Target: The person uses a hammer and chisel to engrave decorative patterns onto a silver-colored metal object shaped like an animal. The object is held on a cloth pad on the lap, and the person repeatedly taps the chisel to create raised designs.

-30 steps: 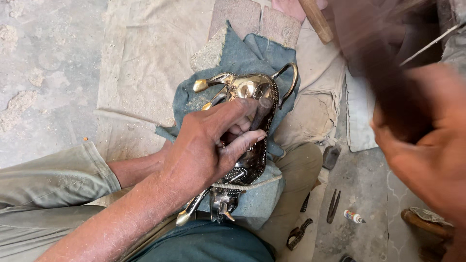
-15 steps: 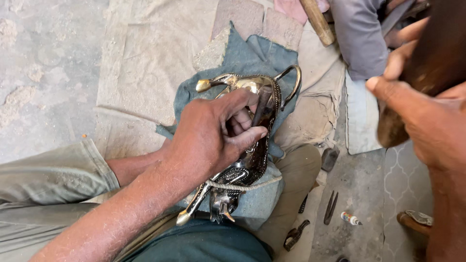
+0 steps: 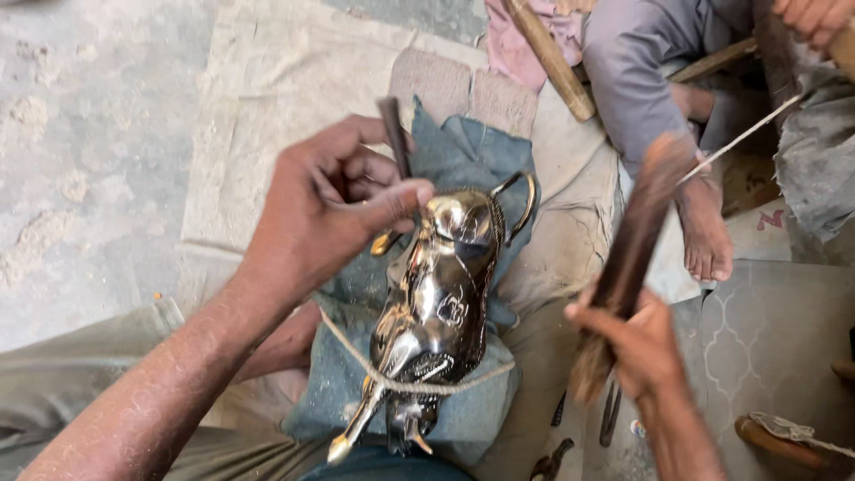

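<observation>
A shiny brass animal figure (image 3: 441,303) lies on a blue cloth pad (image 3: 463,160) on my lap, tied down by a thin rope (image 3: 419,385). My left hand (image 3: 334,205) hovers just above the figure's upper end and pinches a thin dark metal punch (image 3: 393,134) that stands upright between thumb and fingers. My right hand (image 3: 628,343) is to the right of the figure and grips a dark wooden mallet (image 3: 632,245), blurred by motion, tilted up and away from the punch.
Another person sits at the upper right: a grey trouser leg (image 3: 637,80) and a bare foot (image 3: 704,227). A wooden handle (image 3: 552,58) lies at the top. Small metal tools (image 3: 610,414) lie on the floor at lower right. Beige sacking (image 3: 285,89) covers the ground.
My left hand has lifted off the brass figure and now holds the punch upright. My right hand has come down and in with the wooden mallet.
</observation>
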